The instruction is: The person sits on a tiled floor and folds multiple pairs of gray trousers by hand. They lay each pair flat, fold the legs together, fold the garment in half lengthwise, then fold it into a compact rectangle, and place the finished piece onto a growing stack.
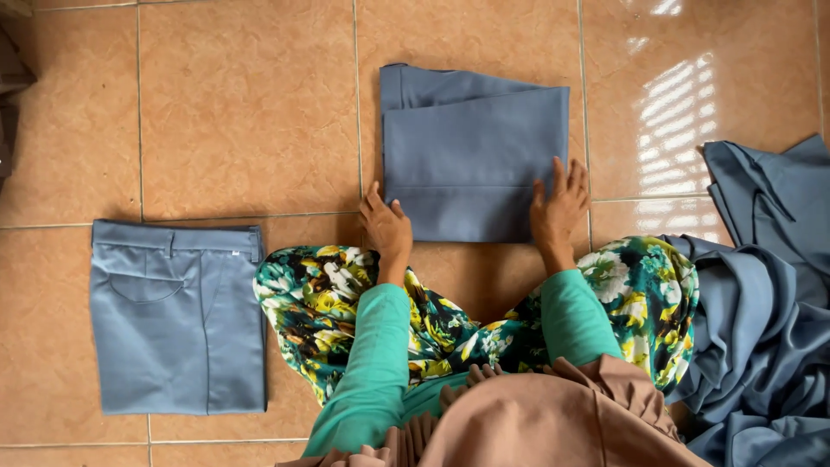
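A folded blue-grey garment (471,143) lies flat on the tiled floor in front of me. My left hand (386,227) rests at its lower left corner, fingers together and pressing on the edge. My right hand (558,206) lies flat on its lower right part, fingers spread. Neither hand grips anything. Both arms wear green sleeves, and my knees in floral fabric (337,294) frame the space below the garment.
A second folded blue-grey pair of trousers (177,316) lies on the floor at the left. A heap of unfolded blue-grey cloth (761,303) sits at the right. The floor is orange-brown tile (246,104), with window glare at upper right.
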